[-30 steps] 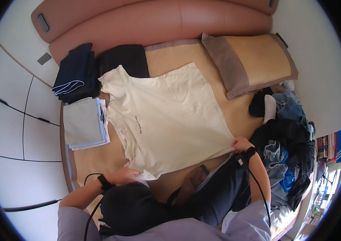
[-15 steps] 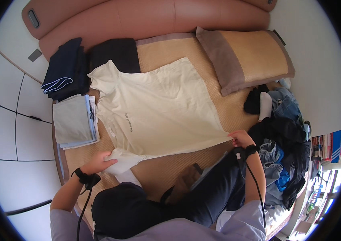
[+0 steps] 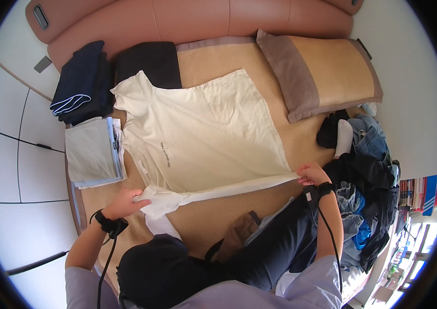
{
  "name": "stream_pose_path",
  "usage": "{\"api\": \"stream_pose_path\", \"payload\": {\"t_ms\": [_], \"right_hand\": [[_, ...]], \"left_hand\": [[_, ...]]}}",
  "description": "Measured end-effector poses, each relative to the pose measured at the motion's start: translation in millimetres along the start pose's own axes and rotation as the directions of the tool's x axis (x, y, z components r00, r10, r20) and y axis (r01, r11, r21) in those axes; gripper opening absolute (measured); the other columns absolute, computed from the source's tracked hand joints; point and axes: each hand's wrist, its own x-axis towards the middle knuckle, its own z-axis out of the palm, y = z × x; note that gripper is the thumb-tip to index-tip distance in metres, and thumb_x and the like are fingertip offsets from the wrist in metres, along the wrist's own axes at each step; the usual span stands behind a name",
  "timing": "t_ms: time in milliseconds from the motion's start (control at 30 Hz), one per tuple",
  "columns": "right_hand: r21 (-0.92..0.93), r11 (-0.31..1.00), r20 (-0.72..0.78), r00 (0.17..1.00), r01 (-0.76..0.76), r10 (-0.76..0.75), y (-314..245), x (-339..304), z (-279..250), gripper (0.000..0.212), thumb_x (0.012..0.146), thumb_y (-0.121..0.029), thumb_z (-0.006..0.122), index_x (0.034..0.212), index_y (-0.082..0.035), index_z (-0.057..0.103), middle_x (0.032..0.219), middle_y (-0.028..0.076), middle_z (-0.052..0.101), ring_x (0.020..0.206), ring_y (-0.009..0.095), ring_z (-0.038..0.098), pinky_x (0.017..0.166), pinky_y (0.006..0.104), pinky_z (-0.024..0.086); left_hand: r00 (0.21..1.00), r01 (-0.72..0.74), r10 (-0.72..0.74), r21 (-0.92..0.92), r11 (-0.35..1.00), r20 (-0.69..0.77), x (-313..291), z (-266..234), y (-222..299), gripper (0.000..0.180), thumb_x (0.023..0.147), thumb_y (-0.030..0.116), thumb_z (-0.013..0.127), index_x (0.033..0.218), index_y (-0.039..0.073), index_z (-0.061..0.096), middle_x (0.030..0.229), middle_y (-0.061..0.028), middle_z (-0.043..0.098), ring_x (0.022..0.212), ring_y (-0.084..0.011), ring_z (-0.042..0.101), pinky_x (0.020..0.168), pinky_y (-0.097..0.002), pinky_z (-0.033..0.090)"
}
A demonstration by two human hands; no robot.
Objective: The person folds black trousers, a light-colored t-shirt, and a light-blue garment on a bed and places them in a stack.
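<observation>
Left hand (image 3: pixel 124 203), now farther left, and right hand (image 3: pixel 312 175), fingers (image 3: pixel 140 205) of both tight on cream T-shirt (image 3: pixel 205 136)

We see 1 cream, dark-printed T-shirt (image 3: pixel 210 131) spread slightly wrinkled on the bed (image 3: pixel 203 221), shoulders at left, hem at right.

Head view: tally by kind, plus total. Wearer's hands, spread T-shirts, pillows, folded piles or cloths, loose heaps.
Hands: 2 (left hand, right hand)
Spread T-shirts: 1 (cream T-shirt)
Pillows: 1 (tan pillow with brown borders)
Folded: 3 (navy pile, grey-topped pile, black folded cloth)
Loose heaps: 1 (clothes heap)
Total: 8
</observation>
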Motion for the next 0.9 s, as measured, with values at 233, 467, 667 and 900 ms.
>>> {"api": "stream_pose_path", "payload": {"t_ms": [233,467,667,900], "right_hand": [[-0.146,0.989,-0.095,0.995,-0.03,0.017,14.0,-11.1,9.5,0.014,0.071,-0.008,0.062,0.083,-0.005,0.055,0.067,0.006,0.059,0.053,0.015,0.059,0.046,0.0262,0.048],[-0.433,0.9,-0.168,0.986,-0.056,-0.019,9.1,1.5,24.3,0.013,0.069,-0.006,0.058,0.081,-0.003,0.056,0.063,0.008,0.06,0.053,0.015,0.06,0.043,0.0272,0.047],[-0.395,0.918,-0.16,0.986,-0.029,-0.038,15.0,36.5,19.1,0.013,0.072,-0.007,0.051,0.083,-0.002,0.057,0.061,0.008,0.059,0.046,0.017,0.057,0.04,0.0274,0.045],[0.232,0.962,-0.264,0.961,0.146,-0.083,-16.1,37.4,31.6,0.014,0.076,-0.014,0.058,0.083,-0.002,0.061,0.068,0.006,0.06,0.054,0.015,0.057,0.046,0.0235,0.045]], "left_hand": [[0.995,-0.043,0.035,-0.076,0.996,-0.094,3.6,11.0,-4.0,0.026,0.077,0.021,0.064,0.081,-0.004,0.057,0.067,-0.0172,0.055,0.057,-0.0187,0.049,0.056,-0.0301,0.042],[0.947,0.019,-0.036,-0.057,0.998,-0.32,34.2,27.7,-29.3,0.029,0.077,0.024,0.062,0.079,-0.004,0.056,0.067,-0.0197,0.056,0.058,-0.0277,0.054,0.055,-0.0332,0.042],[0.895,0.068,-0.058,0.006,0.998,-0.443,69.5,38.9,-52.6,0.033,0.075,0.027,0.063,0.076,-0.004,0.055,0.067,-0.0206,0.055,0.059,-0.0305,0.055,0.055,-0.0366,0.042],[0.853,0.336,-0.293,0.024,0.942,-0.432,96.4,30.2,-45.7,0.035,0.072,0.031,0.06,0.082,-0.003,0.057,0.079,-0.0227,0.059,0.077,-0.0385,0.056,0.068,-0.0419,0.045]]}}
